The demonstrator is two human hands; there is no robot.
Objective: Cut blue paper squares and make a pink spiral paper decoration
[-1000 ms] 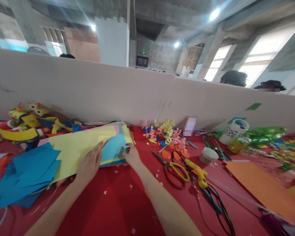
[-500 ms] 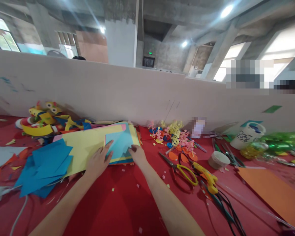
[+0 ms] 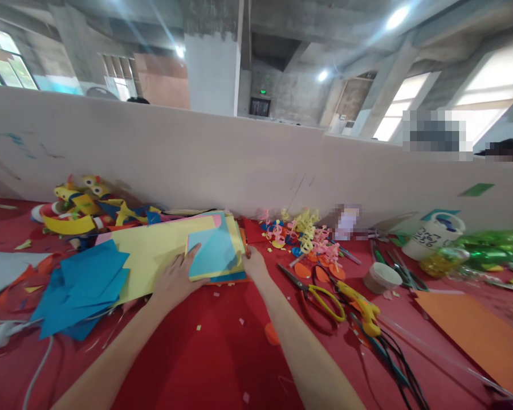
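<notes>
A light blue sheet (image 3: 211, 253) lies over a pale yellow sheet (image 3: 236, 253) on a stack of coloured paper. My left hand (image 3: 177, 279) rests at the left and lower edges of the light blue sheet, fingers spread and thumb stretched along the bottom. At the stack's right edge is my right hand (image 3: 256, 266), its fingers curled and pressed together on the edge of the paper sheets; the fingertips are partly hidden. A larger yellow sheet (image 3: 147, 250) extends leftward beneath my left hand. Dark blue paper (image 3: 228, 278) shows under the near edge.
Blue squares (image 3: 81, 290) lie at left near a white cable (image 3: 40, 364). On the right are scissors (image 3: 318, 296), a yellow glue gun (image 3: 361, 307), a small tub (image 3: 382, 278) and orange paper (image 3: 474, 336). Pink and yellow paper curls (image 3: 308, 233) lie before the white partition (image 3: 196, 159).
My right hand has moved rightward from the light blue sheet to the stack's right edge. My left thumb now stretches along the bottom edge. An orange scrap shows by my right forearm.
</notes>
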